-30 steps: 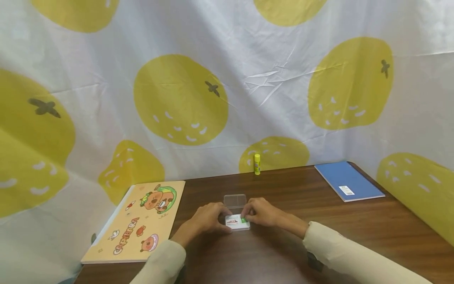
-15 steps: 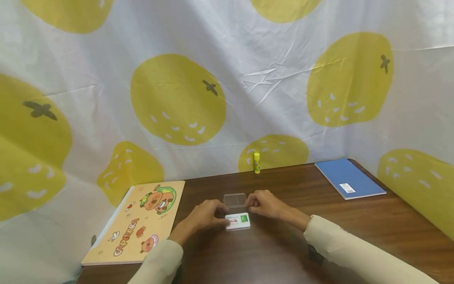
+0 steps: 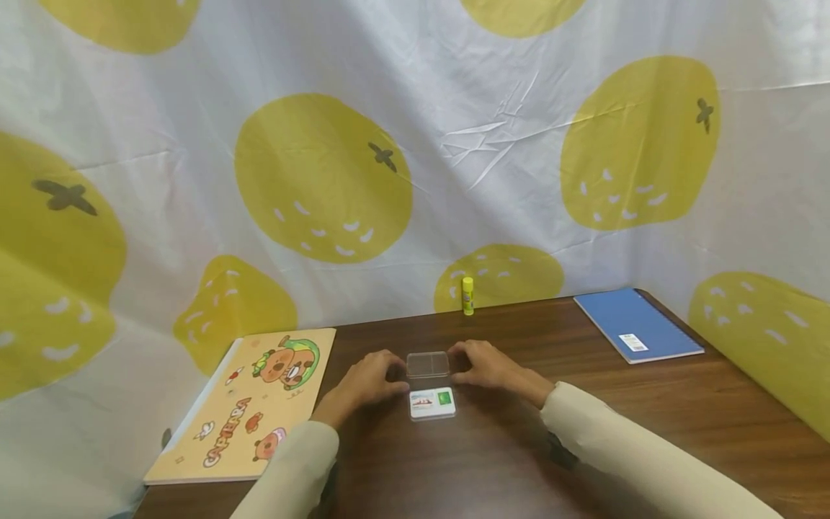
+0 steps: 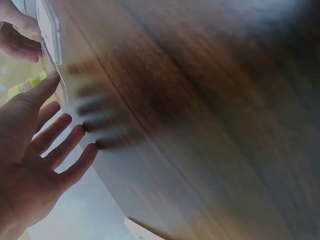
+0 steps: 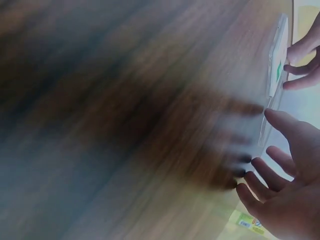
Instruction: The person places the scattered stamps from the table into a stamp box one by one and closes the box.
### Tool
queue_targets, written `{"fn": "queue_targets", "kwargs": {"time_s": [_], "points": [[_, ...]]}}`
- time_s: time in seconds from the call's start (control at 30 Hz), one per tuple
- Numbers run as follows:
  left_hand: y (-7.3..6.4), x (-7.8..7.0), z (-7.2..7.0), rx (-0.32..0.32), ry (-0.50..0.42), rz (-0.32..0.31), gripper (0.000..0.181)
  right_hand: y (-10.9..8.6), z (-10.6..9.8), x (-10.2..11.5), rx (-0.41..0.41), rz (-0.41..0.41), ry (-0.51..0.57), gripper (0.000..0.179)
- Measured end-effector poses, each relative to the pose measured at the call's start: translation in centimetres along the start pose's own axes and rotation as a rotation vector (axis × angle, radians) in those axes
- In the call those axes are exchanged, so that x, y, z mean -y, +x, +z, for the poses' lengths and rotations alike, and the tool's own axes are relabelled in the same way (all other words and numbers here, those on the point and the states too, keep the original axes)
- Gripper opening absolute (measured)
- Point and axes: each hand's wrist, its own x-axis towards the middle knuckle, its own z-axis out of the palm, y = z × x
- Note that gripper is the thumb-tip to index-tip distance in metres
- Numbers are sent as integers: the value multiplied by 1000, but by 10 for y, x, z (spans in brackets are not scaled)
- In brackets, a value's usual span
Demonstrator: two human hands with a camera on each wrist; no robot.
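Observation:
A small clear plastic case lies unfolded on the table in the head view, its transparent lid (image 3: 418, 365) on the far side. The near half holds white cards (image 3: 428, 407), the top one printed in red with a green square. My left hand (image 3: 371, 380) is at the lid's left edge, thumb tip by the hinge side. At the right edge is my right hand (image 3: 488, 366), fingers loosely bent. Both wrist views show spread fingers reaching down to the wood, and the case's white card half (image 4: 48, 31) appears edge-on in the left one.
A yellow glue stick (image 3: 468, 296) stands at the table's back edge. At the left lies a large capybara-printed book (image 3: 259, 425), and at the back right a blue spiral notebook (image 3: 638, 324). A lemon-patterned curtain (image 3: 493, 187) hangs behind the brown table (image 3: 454, 476).
Both hands have drawn back from the cards to either side of the lid. The right fingers have left the green square, uncovering the top card; the left thumb has come off it too.

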Motion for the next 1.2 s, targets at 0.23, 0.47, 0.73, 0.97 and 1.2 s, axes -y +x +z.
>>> {"fn": "queue_targets", "kwargs": {"time_s": [0.23, 0.47, 0.73, 0.97, 1.2], "points": [[13, 3, 6, -17, 17, -27, 43, 8, 4, 3, 42, 27, 40, 57], [20, 3, 10, -4, 35, 11, 47, 16, 7, 5, 52, -7, 23, 48], [22, 3, 13, -7, 52, 21, 43, 17, 7, 3, 59, -16, -2, 41], [23, 2, 15, -22, 8, 6, 36, 11, 6, 6, 62, -39, -3, 40], [20, 3, 15, -35, -31, 6, 33, 10, 8, 8, 52, -83, -5, 39]]}}
